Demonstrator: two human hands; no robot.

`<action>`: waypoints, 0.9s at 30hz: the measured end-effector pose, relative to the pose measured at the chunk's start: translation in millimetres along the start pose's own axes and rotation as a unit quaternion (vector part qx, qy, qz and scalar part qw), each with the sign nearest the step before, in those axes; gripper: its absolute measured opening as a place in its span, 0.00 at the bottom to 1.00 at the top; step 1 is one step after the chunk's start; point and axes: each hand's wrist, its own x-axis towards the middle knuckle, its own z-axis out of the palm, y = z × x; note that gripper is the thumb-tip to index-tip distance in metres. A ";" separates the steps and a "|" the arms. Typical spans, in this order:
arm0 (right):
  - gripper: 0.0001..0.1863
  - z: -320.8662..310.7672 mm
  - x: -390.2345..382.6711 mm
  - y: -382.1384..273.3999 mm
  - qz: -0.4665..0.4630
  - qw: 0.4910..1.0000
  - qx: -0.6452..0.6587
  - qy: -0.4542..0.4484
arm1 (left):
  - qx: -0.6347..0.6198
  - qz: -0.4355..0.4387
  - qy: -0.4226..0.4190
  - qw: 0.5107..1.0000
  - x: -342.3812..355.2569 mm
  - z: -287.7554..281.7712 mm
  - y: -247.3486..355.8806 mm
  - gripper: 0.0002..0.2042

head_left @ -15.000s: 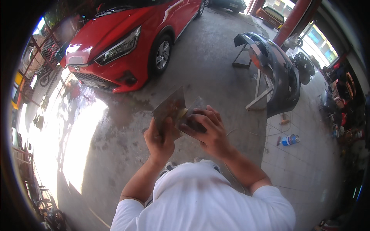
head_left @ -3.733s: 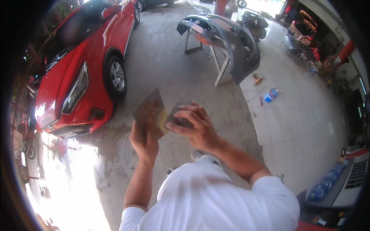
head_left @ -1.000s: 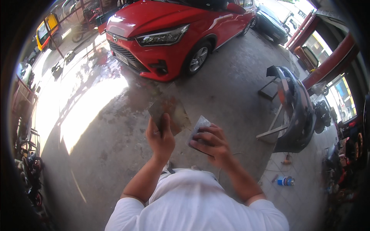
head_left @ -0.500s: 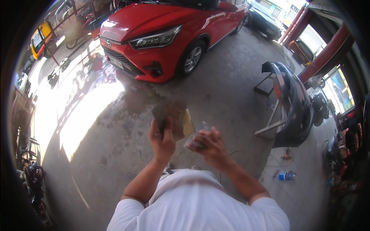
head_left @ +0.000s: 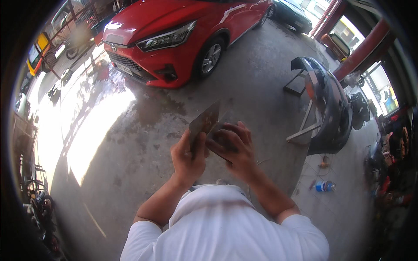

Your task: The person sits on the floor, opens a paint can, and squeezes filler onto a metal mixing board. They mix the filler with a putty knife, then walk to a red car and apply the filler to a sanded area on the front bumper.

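The left hand [head_left: 188, 157] holds a flat, thin board [head_left: 204, 123] — brownish, smeared, tilted with one corner up toward the red car [head_left: 174, 35]. Its grip is clenched on the board's lower edge, thumb across the near face, which looks like the way to keep the face steady and turned up to the person. The right hand [head_left: 233, 148] lies just beside the board, on the side nearer the detached bumper [head_left: 328, 108], its fingers curled against the board's lower part. It seems to press something dark there, but the fingers hide it, so I cannot tell whether that grip is grasping a thing or only resting on the board.

Both hands are raised in front of the person's chest, above the white shirt [head_left: 226, 226], and the board hangs over bare concrete floor [head_left: 130, 174], well apart from the car. Holding it up close rather than laying it down keeps both hands working on one surface.

The grey bumper sits on a metal stand [head_left: 302, 126], which holds it off the floor. Near the stand's foot, on the side away from the car, a small blue-and-white bottle [head_left: 324, 186] lies on the floor. A bright patch of sunlight [head_left: 96, 130] falls on the floor beside the car's front.
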 end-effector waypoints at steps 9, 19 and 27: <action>0.38 -0.1 -1.5 -12.8 -0.031 0.973 0.228 0.024 | -0.191 -0.070 0.118 0.972 19.8 -8.2 -13.7 0.11; 0.45 -4.1 -25.9 45.3 0.116 0.980 0.128 -0.098 | -0.389 -0.248 0.078 0.884 5.6 -4.1 -29.6 0.15; 0.38 23.6 -37.6 9.7 0.135 0.939 0.317 -0.021 | -0.358 -0.228 0.069 0.903 -9.0 9.2 -38.4 0.15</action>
